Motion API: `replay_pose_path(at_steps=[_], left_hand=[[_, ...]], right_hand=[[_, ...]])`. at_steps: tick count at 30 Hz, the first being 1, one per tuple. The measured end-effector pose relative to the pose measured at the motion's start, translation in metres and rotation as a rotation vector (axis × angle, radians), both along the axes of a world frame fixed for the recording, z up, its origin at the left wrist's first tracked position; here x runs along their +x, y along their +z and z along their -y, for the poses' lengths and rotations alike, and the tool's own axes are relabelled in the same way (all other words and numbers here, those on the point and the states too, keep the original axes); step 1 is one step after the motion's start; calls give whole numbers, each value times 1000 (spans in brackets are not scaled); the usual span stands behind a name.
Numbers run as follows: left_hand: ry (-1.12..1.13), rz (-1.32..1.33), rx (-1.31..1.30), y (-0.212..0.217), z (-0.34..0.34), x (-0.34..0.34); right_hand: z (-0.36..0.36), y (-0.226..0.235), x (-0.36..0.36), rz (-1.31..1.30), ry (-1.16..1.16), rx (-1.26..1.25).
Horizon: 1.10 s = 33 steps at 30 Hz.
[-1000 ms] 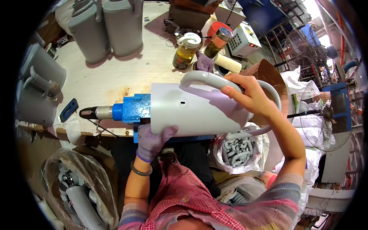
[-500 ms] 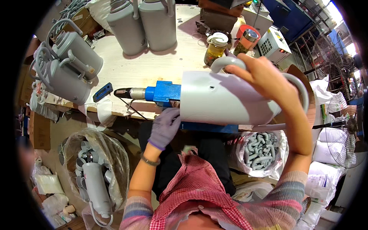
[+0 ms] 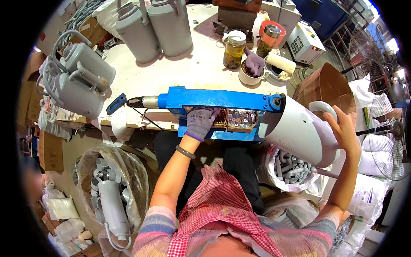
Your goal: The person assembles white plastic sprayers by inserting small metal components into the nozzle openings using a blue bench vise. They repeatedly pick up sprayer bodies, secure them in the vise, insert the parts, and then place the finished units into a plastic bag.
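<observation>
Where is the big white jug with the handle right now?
In the head view, the white plastic jug is on the right, held by the right hand, with its open mouth at the end of the blue metal arm.

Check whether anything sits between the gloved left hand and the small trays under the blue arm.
Nothing visible does. The left hand already rests on the brown-filled tray, beside the washer tray, below the blue arm. The right hand holds the grey jug apart, off the arm's end.
</observation>
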<state>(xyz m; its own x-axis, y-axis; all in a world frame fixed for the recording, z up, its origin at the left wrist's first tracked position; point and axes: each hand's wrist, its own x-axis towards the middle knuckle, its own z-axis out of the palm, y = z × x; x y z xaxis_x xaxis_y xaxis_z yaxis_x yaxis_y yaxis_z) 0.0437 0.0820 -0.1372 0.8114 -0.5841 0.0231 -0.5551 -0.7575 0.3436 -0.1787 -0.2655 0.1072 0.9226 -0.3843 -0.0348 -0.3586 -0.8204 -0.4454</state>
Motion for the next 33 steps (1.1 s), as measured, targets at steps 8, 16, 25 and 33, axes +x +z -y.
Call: replay_pose_path(at_steps=[8,16,25,33], left_hand=[[3,-416,-848,98,15,-59],[-402,-384,-725,139,135,-24],[-594,-8,-347,162,152,-14],[-605,-49,-35,181,163,-8]], right_hand=[[28,-33,-41,153,-103,162],[28,-44,-55,212,-136,181],[37,-54,-53,185,-126,201],[28,-54,-43,187,-155,254]])
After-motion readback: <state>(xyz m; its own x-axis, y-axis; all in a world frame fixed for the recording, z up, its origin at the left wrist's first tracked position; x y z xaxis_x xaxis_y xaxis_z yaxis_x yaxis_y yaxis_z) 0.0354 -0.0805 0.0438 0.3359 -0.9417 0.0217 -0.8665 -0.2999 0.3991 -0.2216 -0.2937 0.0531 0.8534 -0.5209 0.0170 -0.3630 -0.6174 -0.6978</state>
